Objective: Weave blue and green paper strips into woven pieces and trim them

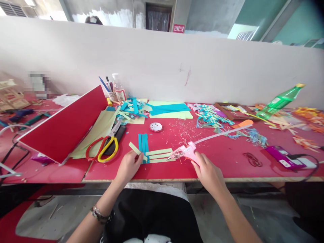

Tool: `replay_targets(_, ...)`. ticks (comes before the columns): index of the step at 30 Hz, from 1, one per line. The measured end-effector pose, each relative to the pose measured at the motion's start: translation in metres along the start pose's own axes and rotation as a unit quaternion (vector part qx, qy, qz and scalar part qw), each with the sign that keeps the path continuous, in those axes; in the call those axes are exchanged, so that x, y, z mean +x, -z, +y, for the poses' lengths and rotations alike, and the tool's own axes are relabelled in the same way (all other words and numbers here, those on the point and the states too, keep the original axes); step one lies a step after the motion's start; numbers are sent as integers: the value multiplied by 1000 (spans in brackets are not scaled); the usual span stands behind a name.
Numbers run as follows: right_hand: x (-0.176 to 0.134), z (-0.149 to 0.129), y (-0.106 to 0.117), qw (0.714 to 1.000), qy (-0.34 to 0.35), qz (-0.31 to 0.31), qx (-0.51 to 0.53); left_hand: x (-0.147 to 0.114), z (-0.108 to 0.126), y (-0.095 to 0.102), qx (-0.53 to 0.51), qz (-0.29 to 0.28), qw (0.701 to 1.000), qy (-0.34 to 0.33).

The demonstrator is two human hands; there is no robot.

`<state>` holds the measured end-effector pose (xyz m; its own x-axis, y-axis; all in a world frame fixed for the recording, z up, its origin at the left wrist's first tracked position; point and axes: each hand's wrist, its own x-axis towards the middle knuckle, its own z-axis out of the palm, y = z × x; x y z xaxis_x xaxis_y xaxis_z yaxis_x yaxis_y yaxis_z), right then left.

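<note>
Two forearms (112, 190) aslant, right fingers (202, 159) around glue gun (191, 152).

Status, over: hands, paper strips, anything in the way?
Left hand holds pale strip by blue strips. Right hand holds pink glue gun, nozzle near other pale strips. Scissors lie left, seemingly not in the way.

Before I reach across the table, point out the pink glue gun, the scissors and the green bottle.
Pink glue gun (192, 152), head view: on its pink body.
Scissors (114, 131), head view: on the metal blades, near the handles.
Green bottle (281, 100), head view: on its side.
</note>
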<state>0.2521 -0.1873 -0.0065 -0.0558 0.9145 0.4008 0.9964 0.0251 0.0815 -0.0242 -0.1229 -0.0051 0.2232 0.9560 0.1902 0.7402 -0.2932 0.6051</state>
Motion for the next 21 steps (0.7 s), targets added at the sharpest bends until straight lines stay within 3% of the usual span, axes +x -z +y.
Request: replay_targets(21,-5,32,12,997,-76,-15,-29,0,-1,-1,11,7,1000,-3)
